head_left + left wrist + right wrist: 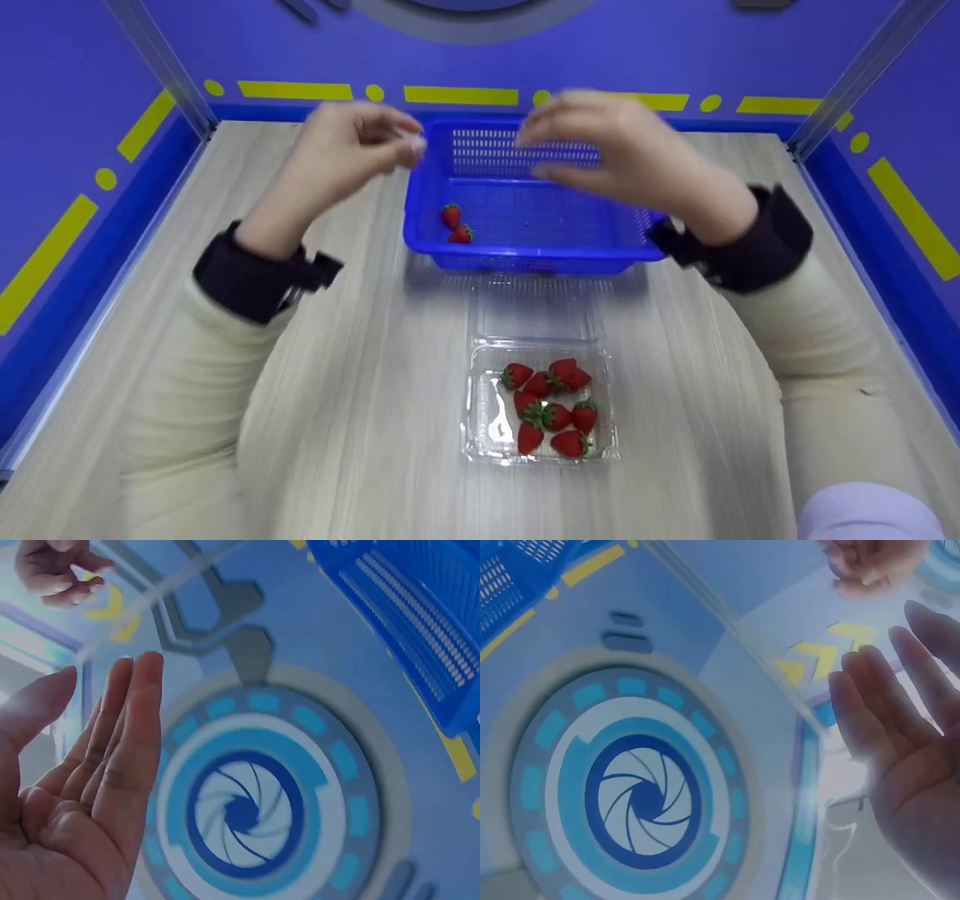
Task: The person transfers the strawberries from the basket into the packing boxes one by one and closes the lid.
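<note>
Both hands are raised over a blue plastic basket (525, 253), blurred in the head view. The left hand (352, 142) is by its left rim; in the left wrist view its fingers (124, 742) are fairly straight, thumb apart, holding nothing. Above the right part of the basket is the right hand (615, 142), with its fingers (870, 712) extended and nothing held. Two strawberries (451, 216) lie in the basket's front left corner. A clear plastic clamshell box (484, 420) stands nearer the person, its lid (536, 311) folded back towards the basket. Several strawberries (570, 443) lie inside it.
The box and basket stand on a light wood-grain table (390, 450). Blue panels (637, 45) with yellow markings rise at the back and both sides, joined by metal corner posts (870, 75). A black camera strap (247, 277) circles each wrist.
</note>
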